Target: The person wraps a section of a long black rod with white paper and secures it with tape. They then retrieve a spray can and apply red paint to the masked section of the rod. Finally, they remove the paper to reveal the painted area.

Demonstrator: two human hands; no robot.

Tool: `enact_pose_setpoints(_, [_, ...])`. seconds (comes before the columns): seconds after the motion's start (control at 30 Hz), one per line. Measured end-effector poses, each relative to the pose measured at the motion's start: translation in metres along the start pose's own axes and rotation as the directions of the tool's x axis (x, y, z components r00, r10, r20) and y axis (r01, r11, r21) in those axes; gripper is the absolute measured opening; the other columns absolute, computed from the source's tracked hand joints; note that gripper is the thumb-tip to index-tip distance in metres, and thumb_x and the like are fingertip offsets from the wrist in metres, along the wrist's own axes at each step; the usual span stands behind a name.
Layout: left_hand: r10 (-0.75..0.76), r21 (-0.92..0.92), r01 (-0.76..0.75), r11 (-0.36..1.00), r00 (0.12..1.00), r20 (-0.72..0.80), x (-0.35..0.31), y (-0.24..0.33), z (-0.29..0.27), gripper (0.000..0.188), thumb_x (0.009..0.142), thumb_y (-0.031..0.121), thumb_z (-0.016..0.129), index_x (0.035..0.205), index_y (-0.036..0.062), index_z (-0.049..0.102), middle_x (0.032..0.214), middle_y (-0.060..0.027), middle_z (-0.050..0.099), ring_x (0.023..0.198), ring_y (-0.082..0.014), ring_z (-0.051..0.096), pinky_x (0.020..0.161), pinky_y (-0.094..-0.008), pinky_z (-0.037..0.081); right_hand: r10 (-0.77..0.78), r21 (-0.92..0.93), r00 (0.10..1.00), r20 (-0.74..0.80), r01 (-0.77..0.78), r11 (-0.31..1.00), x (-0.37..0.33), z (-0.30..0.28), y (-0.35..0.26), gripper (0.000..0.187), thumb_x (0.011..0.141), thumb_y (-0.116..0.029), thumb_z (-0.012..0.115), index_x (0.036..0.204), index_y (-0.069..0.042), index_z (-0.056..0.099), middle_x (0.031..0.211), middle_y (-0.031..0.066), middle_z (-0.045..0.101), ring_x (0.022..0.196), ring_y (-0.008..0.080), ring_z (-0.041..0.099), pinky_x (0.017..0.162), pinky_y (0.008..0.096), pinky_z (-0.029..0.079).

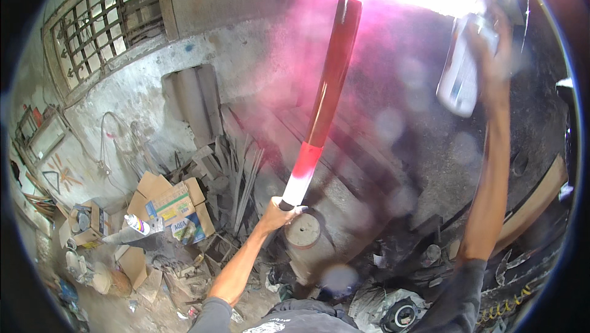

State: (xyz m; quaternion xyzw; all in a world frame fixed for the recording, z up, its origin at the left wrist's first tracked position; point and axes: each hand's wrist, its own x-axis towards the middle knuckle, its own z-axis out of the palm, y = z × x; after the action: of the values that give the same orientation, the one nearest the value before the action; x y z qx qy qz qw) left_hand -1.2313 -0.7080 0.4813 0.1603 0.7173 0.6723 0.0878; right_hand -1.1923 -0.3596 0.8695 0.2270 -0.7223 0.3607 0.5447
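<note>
In front of me stands a long, slightly tilted tube (332, 81), glossy dark red along most of its length, then bright red, white and black at its lower end. My left hand (281, 213) is closed around that black end. A thin metal rod rises from the tube's top, leaving the picture. Up at the right, my right hand (493, 56) grips a spray gun with a pale, silvery cup (460, 68); motion blur and glare hide its nozzle and some fingers. Pink mist (381, 19) hangs between it and the tube, which it does not touch.
A round grey disc (303, 229) lies below my left hand. Cardboard boxes (175, 207), a white bottle (137, 225) and scrap wood (243, 173) crowd the left. A barred window (104, 19) is in the wall. A coiled yellow hose (504, 308) lies lower right.
</note>
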Motion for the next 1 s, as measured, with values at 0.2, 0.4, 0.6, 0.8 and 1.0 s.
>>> enact_pose_setpoints(0.2, [0.06, -0.125, -0.063, 0.99, 0.998, -0.029, -0.007, 0.003, -0.009, 0.013, 0.09, 0.011, 0.073, 0.082, 0.0032, 0.067, 0.064, 0.0063, 0.056, 0.053, -0.002, 0.047, 0.047, -0.0215, 0.037, -0.264, -0.176, 0.911, 0.315, 0.33, 0.927, -0.08, 0.025, -0.04, 0.037, 0.074, -0.013, 0.076, 0.109, -0.008, 0.064, 0.093, 0.0111, 0.067, 0.08, 0.0228, 0.067, 0.07, 0.0336, 0.058])
enact_pose_setpoints(0.4, [0.177, 0.197, -0.162, 0.967, 0.982, -0.064, -0.01, 0.008, -0.024, 0.016, 0.092, 0.01, 0.07, 0.1, 0.0002, 0.06, 0.077, 0.0036, 0.057, 0.069, -0.005, 0.051, 0.062, -0.0241, 0.045, -0.147, -0.141, 0.698, 0.7, 0.337, 0.931, -0.127, 0.059, -0.077, 0.048, 0.069, -0.016, 0.076, 0.116, -0.022, 0.068, 0.092, 0.0098, 0.057, 0.082, 0.0241, 0.065, 0.069, 0.034, 0.058])
enact_pose_setpoints(0.6, [0.142, 0.203, -0.117, 0.972, 0.983, -0.115, -0.014, -0.005, -0.032, 0.023, 0.092, 0.006, 0.067, 0.113, -0.0006, 0.057, 0.089, -0.0004, 0.06, 0.08, -0.0097, 0.055, 0.077, -0.0278, 0.049, -0.34, -0.402, 0.94, -0.001, 0.311, 0.861, -0.012, 0.036, -0.044, 0.042, 0.081, -0.021, 0.078, 0.118, -0.008, 0.063, 0.096, 0.0154, 0.064, 0.077, 0.024, 0.069, 0.066, 0.0314, 0.058])
enact_pose_setpoints(0.8, [0.13, 0.212, -0.097, 0.973, 0.98, -0.15, -0.012, -0.015, -0.042, 0.031, 0.094, 0.012, 0.069, 0.12, 0.0008, 0.058, 0.105, -0.0154, 0.069, 0.1, -0.022, 0.066, 0.09, -0.0368, 0.049, -0.371, -0.408, 0.82, 0.436, 0.547, 0.731, -0.116, 0.053, -0.121, 0.066, 0.069, -0.019, 0.085, 0.129, -0.015, 0.059, 0.114, 0.0189, 0.06, 0.101, 0.0334, 0.065, 0.083, 0.0424, 0.055])
enact_pose_setpoints(1.0, [0.154, 0.218, -0.12, 0.969, 0.977, -0.147, -0.007, -0.02, -0.045, 0.032, 0.094, 0.012, 0.068, 0.121, 0.0006, 0.054, 0.107, -0.0169, 0.066, 0.102, -0.024, 0.064, 0.09, -0.0361, 0.048, -0.276, -0.521, 0.961, 0.008, 0.24, 0.819, -0.05, 0.035, -0.056, 0.06, 0.08, -0.014, 0.081, 0.134, -0.008, 0.055, 0.113, 0.0131, 0.062, 0.099, 0.0243, 0.063, 0.084, 0.0348, 0.053])
